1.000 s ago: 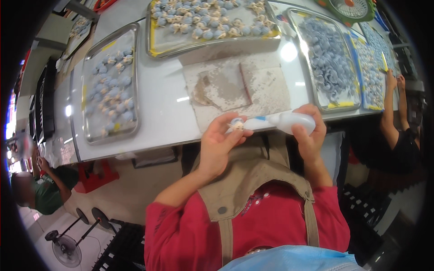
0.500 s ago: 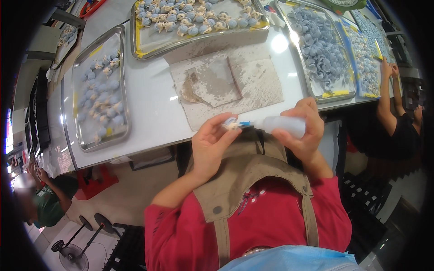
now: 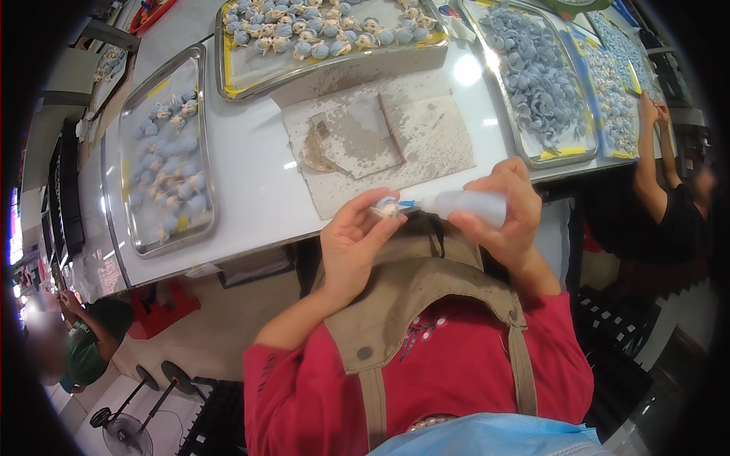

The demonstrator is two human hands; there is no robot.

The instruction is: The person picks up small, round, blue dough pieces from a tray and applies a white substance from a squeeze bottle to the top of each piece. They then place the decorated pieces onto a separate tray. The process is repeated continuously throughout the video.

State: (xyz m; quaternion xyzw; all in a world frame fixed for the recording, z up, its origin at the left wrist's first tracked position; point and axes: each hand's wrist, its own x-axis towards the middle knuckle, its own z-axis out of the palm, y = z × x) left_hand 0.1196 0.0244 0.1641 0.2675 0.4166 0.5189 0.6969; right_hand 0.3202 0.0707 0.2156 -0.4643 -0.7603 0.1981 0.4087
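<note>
Between thumb and fingers, my left hand [image 3: 356, 239] pinches a small cream-and-blue figurine [image 3: 388, 208]. My right hand [image 3: 511, 216] is wrapped round a whitish squeeze bottle [image 3: 473, 207], held on its side. The bottle's blue tip [image 3: 407, 204] points left and meets the figurine; whether anything flows from it is too small to see. Both hands are in front of my apron, by the table's near edge. Beyond them lies a stained sheet of cardboard [image 3: 449, 144] with a smaller, darker piece on it.
Metal trays stand around the cardboard: a far tray [image 3: 228, 80] and a left tray [image 3: 209, 163] of similar figurines, and a right tray [image 3: 566, 158] of loose blue-grey cup-shaped pieces. Co-workers sit at right [image 3: 658, 205] and left [image 3: 99, 334]. A fan [image 3: 125, 433] stands lower left.
The bottle has moved slightly left, its tip closer in on the figurine. The figurine appears turned a little in my left fingers.
</note>
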